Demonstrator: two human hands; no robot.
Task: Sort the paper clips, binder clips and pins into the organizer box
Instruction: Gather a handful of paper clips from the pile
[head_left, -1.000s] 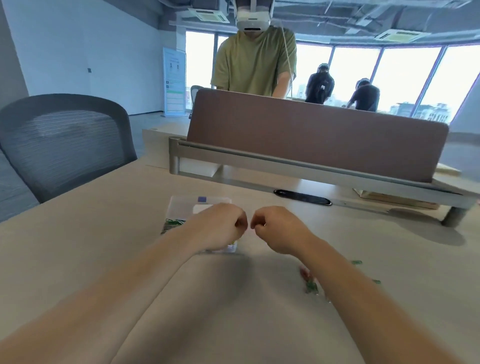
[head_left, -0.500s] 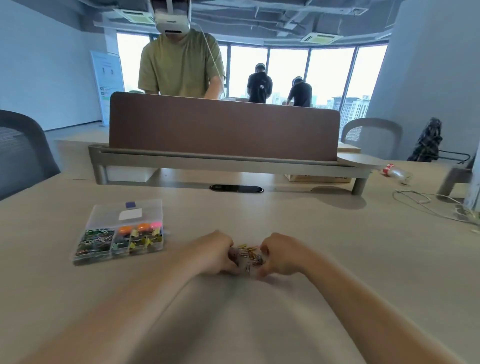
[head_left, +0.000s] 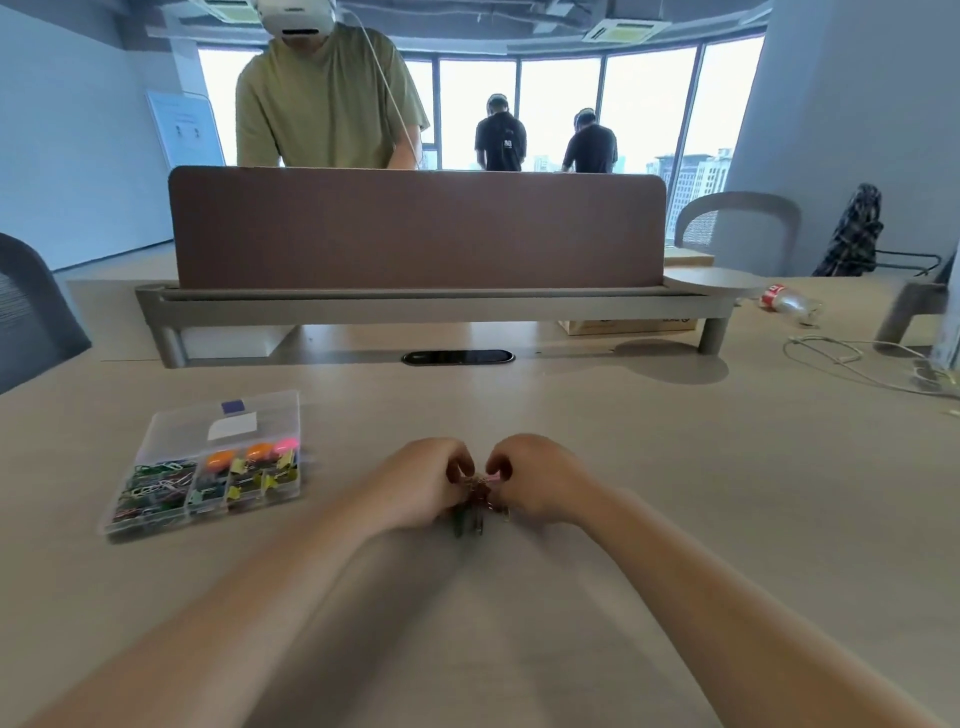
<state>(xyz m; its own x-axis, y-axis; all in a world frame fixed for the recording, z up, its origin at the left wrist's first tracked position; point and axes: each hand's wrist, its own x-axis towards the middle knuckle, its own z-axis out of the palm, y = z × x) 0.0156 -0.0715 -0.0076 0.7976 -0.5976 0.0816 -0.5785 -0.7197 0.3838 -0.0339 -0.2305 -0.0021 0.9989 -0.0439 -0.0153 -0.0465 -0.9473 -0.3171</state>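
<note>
clear plastic organizer box (head_left: 208, 462) sits at left on the beige tabletop (head_left: 675, 493), compartments already stocked; left hand (head_left: 421, 483) and right hand (head_left: 540, 480) both pinch a small tangled pile of coloured clips (head_left: 475, 501), probably the last unsorted.

Subject: one person, seen from the head camera; only the arms are in view.

Left forearm (head_left: 234, 623): bare along its whole visible length, from the lower left edge of the frame to the wrist. The outline is smooth, broad nearest the camera and tapering toward the wrist.

Right forearm (head_left: 727, 623): bare likewise, from the lower right edge to the wrist, with the same smooth taper.

Left hand (head_left: 421, 483) and right hand (head_left: 540, 480): both bare, with rounded knuckles showing.

Fingernails and finer surface marks are too blurred to report. Clothing lies outside the frame.
</note>
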